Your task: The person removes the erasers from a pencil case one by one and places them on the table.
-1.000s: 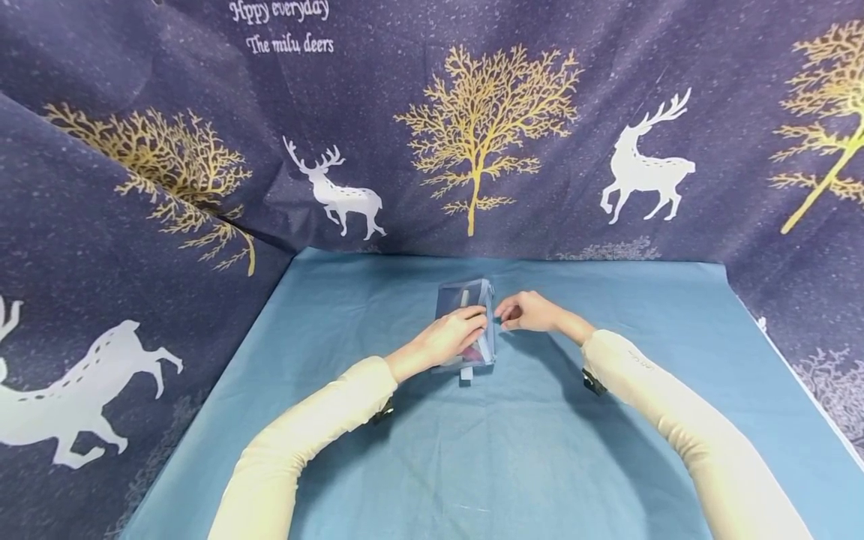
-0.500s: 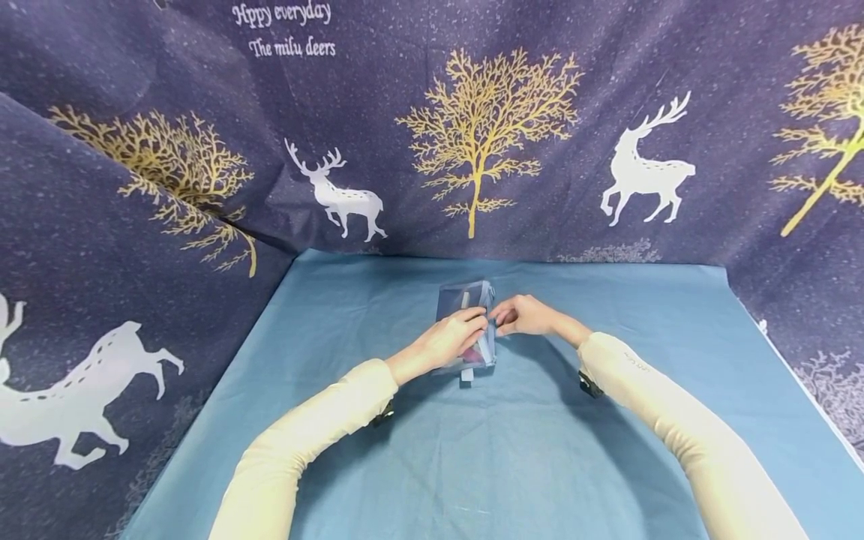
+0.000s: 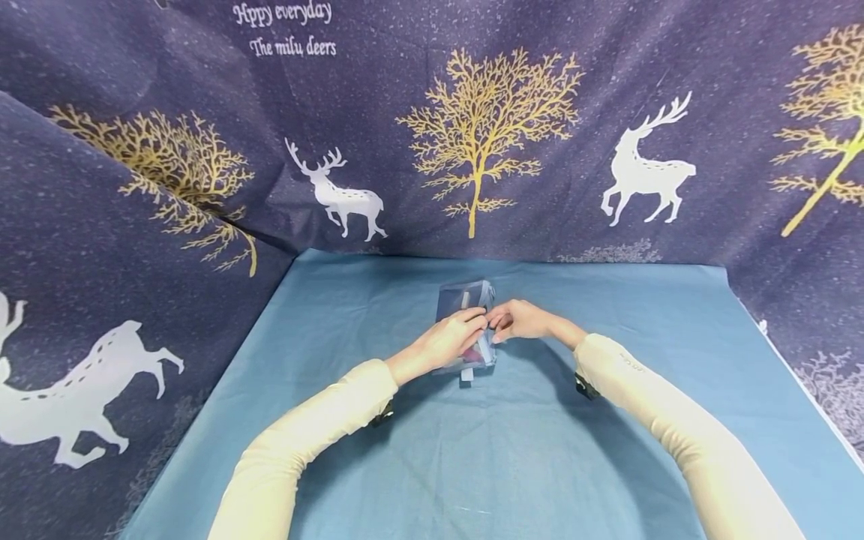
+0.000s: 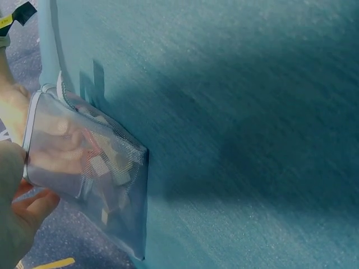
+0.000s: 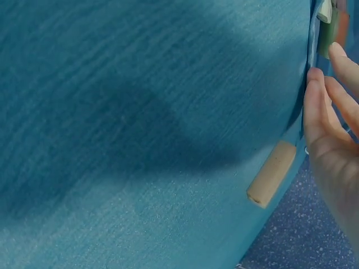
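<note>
A see-through mesh zip pouch (image 3: 466,294) stands on the blue cloth, its pale zip edge turned right. My left hand (image 3: 454,335) holds its top edge; in the left wrist view the left hand (image 4: 22,216) has its fingertips against the rim. My right hand (image 3: 521,320) is at the zip edge. Through the mesh of the pouch (image 4: 112,179), right-hand fingers show; whether inside or behind, I cannot tell. In the right wrist view, the right hand's (image 5: 336,106) fingers are extended beside a green piece (image 5: 327,39) in the pouch.
A beige wooden block (image 5: 272,174) lies on the blue cloth near its edge. Just below the pouch in the head view is a small pale piece (image 3: 466,376). A dark curtain (image 3: 540,150) with deer and trees rises behind.
My right hand has moved left from beside the pouch to its zip edge, with its fingers spreading a little. The left hand and the pouch have stayed in place.
</note>
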### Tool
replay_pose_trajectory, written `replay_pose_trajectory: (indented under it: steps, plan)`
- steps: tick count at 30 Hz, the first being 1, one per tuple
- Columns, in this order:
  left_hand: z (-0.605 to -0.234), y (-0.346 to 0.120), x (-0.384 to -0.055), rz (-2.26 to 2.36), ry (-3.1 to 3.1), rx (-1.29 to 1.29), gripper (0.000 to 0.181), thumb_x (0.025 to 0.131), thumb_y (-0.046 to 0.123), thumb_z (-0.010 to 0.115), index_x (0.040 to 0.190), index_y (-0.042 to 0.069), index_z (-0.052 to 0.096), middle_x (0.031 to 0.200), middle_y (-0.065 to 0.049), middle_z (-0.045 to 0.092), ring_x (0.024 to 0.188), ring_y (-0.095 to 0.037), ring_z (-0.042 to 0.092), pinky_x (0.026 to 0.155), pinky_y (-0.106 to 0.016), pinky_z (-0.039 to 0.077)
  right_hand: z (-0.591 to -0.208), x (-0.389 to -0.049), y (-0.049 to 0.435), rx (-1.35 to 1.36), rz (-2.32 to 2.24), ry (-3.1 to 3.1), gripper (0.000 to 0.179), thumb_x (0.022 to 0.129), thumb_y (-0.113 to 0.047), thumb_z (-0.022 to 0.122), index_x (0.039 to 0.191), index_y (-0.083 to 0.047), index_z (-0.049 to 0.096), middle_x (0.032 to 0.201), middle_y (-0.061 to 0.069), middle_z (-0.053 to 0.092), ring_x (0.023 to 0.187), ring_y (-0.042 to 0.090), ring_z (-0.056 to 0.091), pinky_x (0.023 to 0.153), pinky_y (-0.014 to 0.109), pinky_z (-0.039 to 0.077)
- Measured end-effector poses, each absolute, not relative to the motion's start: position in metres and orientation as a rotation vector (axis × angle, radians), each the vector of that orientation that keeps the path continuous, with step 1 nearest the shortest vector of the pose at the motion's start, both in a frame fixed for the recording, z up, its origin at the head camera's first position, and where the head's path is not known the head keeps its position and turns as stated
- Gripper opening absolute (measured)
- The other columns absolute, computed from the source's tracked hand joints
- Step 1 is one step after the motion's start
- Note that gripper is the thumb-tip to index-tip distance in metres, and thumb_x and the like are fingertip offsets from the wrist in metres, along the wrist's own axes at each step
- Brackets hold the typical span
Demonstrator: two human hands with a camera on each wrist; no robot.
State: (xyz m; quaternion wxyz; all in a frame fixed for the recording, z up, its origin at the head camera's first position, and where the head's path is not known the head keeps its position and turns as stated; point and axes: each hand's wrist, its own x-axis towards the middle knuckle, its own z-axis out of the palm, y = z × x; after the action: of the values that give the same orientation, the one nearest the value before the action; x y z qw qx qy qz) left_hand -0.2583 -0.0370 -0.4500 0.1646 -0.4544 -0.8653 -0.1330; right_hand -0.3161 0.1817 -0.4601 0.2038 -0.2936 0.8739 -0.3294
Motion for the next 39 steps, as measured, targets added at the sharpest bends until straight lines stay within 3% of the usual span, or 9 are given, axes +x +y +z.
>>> replay_pose_trajectory:
  steps: [10, 25, 39]
  plan:
    - [-0.449, -0.041, -0.257, -0.425, -2.428, -1.288, 0.018, 0.094, 0.015, 0.050, 0.106, 0.007, 0.061, 0.124, -0.015, 0.056, 0.112, -0.026, 0.057, 0.086, -0.026, 0.051, -0.463, -0.314, 0.174, -0.846, -0.936, 2.400, 0.051, 0.074, -0.028, 0.075, 0.120, -0.014, 0.060, 0.112, 0.010, 0.064, 0.094, 0.018, 0.065, 0.078, 0.026, 0.053]
    - [-0.449, -0.046, -0.257, -0.463, -2.396, -1.209, 0.017, 0.092, 0.015, 0.053, 0.107, 0.012, 0.061, 0.122, -0.012, 0.057, 0.112, -0.024, 0.057, 0.086, -0.028, 0.051, -0.464, -0.309, 0.166, -0.875, -0.954, 2.374, 0.050, 0.080, -0.013, 0.069, 0.127, -0.008, 0.052, 0.112, 0.013, 0.061, 0.095, 0.020, 0.064, 0.080, 0.026, 0.052]
    - [-0.451, -0.047, -0.254, -0.510, -2.297, -1.218, 0.015, 0.092, 0.012, 0.053, 0.103, 0.004, 0.061, 0.118, -0.017, 0.058, 0.105, -0.026, 0.060, 0.081, -0.028, 0.053, -0.466, -0.310, 0.156, -0.936, -0.930, 2.457, 0.033, 0.077, -0.007, 0.064, 0.109, -0.007, 0.061, 0.094, 0.009, 0.069, 0.086, 0.015, 0.066, 0.073, 0.025, 0.053]
